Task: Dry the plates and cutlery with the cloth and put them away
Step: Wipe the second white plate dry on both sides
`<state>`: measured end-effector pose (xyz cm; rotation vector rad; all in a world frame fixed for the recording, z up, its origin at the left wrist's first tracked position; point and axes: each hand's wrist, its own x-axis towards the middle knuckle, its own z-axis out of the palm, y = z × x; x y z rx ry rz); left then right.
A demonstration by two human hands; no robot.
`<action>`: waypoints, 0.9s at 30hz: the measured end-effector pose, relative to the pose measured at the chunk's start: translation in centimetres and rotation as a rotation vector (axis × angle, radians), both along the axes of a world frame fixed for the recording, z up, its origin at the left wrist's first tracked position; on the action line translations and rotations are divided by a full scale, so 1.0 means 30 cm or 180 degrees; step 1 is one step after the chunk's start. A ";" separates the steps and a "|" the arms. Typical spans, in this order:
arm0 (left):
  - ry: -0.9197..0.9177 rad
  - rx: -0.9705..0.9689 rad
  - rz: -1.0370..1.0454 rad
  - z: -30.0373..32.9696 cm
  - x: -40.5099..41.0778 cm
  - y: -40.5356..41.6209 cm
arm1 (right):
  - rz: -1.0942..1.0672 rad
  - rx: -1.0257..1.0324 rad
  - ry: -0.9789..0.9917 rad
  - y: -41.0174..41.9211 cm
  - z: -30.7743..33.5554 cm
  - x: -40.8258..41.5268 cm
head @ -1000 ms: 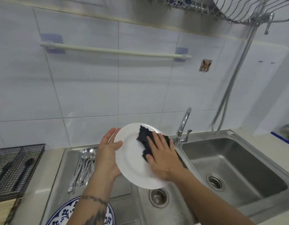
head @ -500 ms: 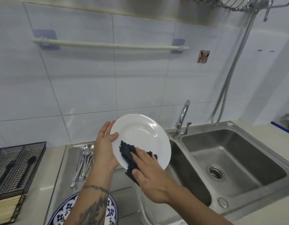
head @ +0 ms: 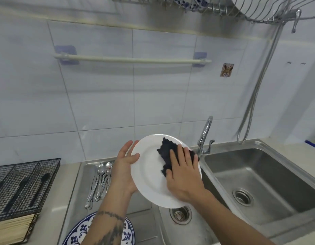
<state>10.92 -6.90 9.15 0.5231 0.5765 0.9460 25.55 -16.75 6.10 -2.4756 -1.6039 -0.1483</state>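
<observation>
- Your left hand (head: 124, 171) grips the white plate (head: 151, 179) by its left rim: thumb hooked over the front edge, fingers behind it.
- Plate is tilted up facing you, held in the air over the sink's left basin (head: 181, 227), w/ that basin's drain (head: 180, 213) just below the plate's lower edge.
- Your right hand (head: 184, 175) lies flat w/ straight fingers, pressing the dark cloth (head: 166, 154) onto the plate's upper right part. Cloth is crumpled, sticks out above & left of your fingers.
- Cutlery (head: 100, 183), a bunch of spoons, lies on the drainboard (head: 77, 200) left of the plate, behind your left forearm.
- Blue & white patterned plate (head: 79, 230) sits on the drainboard near you, partly hidden by that forearm.
- Black wire basket (head: 24, 181) stands on the counter at far left, dark-handled utensils inside.
- Tap (head: 205, 135) stands just right of the plate, btwn the two basins; right basin (head: 263, 179) beyond it.
- Wire dish rack (head: 250, 9) hangs on the wall up top.
</observation>
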 end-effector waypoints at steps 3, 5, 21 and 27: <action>0.0018 0.0055 -0.0088 0.014 0.013 -0.005 | 0.0417 -0.0066 0.0291 -0.010 -0.008 -0.095; 0.0028 0.0093 -0.0198 0.021 0.030 -0.019 | 0.0720 0.0076 0.0360 0.012 0.002 -0.124; 0.0190 0.0741 -0.0245 0.075 0.026 -0.006 | 0.0172 0.0515 -0.0612 0.068 0.143 0.114; 0.0321 0.0675 0.0089 0.084 0.012 0.036 | 0.0496 -0.0244 -0.0048 -0.063 0.057 0.025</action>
